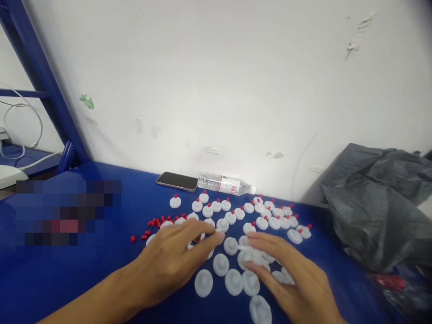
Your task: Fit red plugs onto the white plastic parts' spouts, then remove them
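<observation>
Many white round spout caps lie on the blue table (111, 270). Those toward the back carry small red tips, while the nearer ones, such as this white spout cap (221, 264), are bare. My right hand (297, 279) has thumb and index finger around a white spout cap (254, 256) whose narrow end points left. My left hand (172, 252) hovers over the left of the group, fingers curled and thumb close to the index finger; whatever is between them is hidden. Beyond it lies a scatter of loose red tips (155, 222), partly covered by the hand.
A phone (177, 181) and a clear plastic bottle (224, 183) lie along the white wall (202, 90). A dark plastic bag (381, 207) bulges over the right side. A blue metal frame (50, 81) rises at the left, with white cables (37, 117) behind it.
</observation>
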A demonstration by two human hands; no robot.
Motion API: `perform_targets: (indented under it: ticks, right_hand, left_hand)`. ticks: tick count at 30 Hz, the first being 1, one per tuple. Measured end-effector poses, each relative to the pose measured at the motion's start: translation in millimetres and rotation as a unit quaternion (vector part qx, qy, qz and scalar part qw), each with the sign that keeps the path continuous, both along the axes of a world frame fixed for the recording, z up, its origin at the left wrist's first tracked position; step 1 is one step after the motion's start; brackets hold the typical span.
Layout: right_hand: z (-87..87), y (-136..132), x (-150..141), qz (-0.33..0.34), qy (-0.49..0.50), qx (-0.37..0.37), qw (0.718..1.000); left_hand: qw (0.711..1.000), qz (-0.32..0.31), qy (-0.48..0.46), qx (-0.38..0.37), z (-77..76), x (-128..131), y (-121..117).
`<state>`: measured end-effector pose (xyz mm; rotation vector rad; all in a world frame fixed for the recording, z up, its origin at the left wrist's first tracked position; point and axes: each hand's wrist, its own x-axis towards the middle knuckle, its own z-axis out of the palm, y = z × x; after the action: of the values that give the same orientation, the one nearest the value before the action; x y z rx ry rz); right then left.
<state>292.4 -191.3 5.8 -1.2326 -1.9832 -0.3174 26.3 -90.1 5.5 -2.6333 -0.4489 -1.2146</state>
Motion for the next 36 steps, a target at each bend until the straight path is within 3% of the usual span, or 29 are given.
perform_targets:
  ticks: [6, 10, 14, 24, 30, 36]
  right_hand:
    - [-2.6, -4.8, -11.8, 0.042, -0.03, 0.031, 0.998]
    - [-5.5, -5.9, -10.3, 0.034, -0.002, 0.0, 0.999]
    - [-9.2, -7.1, -10.0, 0.037, 0.025, -0.014, 0.999]
    - [-7.9, -7.8, -10.8, 0.021, 0.012, 0.0, 1.0]
    - [-9.8, -5.4, -9.1, 0.055, 0.015, -0.013, 0.998]
    - [-8.0, -5.0, -9.4, 0.063, 0.026, -0.013, 0.998]
  left_hand:
    - [0.997, -0.057, 0.039, -0.031, 2.1, 7.5, -18.5]
    - [0.993, -0.083, 0.037, -0.078, -4.7, 9.3, -21.0]
    - [0.992, -0.072, 0.032, -0.095, -11.9, 11.1, -24.3]
    - [0.996, -0.035, -0.01, -0.086, -7.4, 14.7, -24.1]
    - [0.995, -0.044, 0.029, -0.089, -4.7, 16.4, -29.0]
    - [0.995, -0.012, -0.016, -0.095, -9.7, 19.6, -29.0]
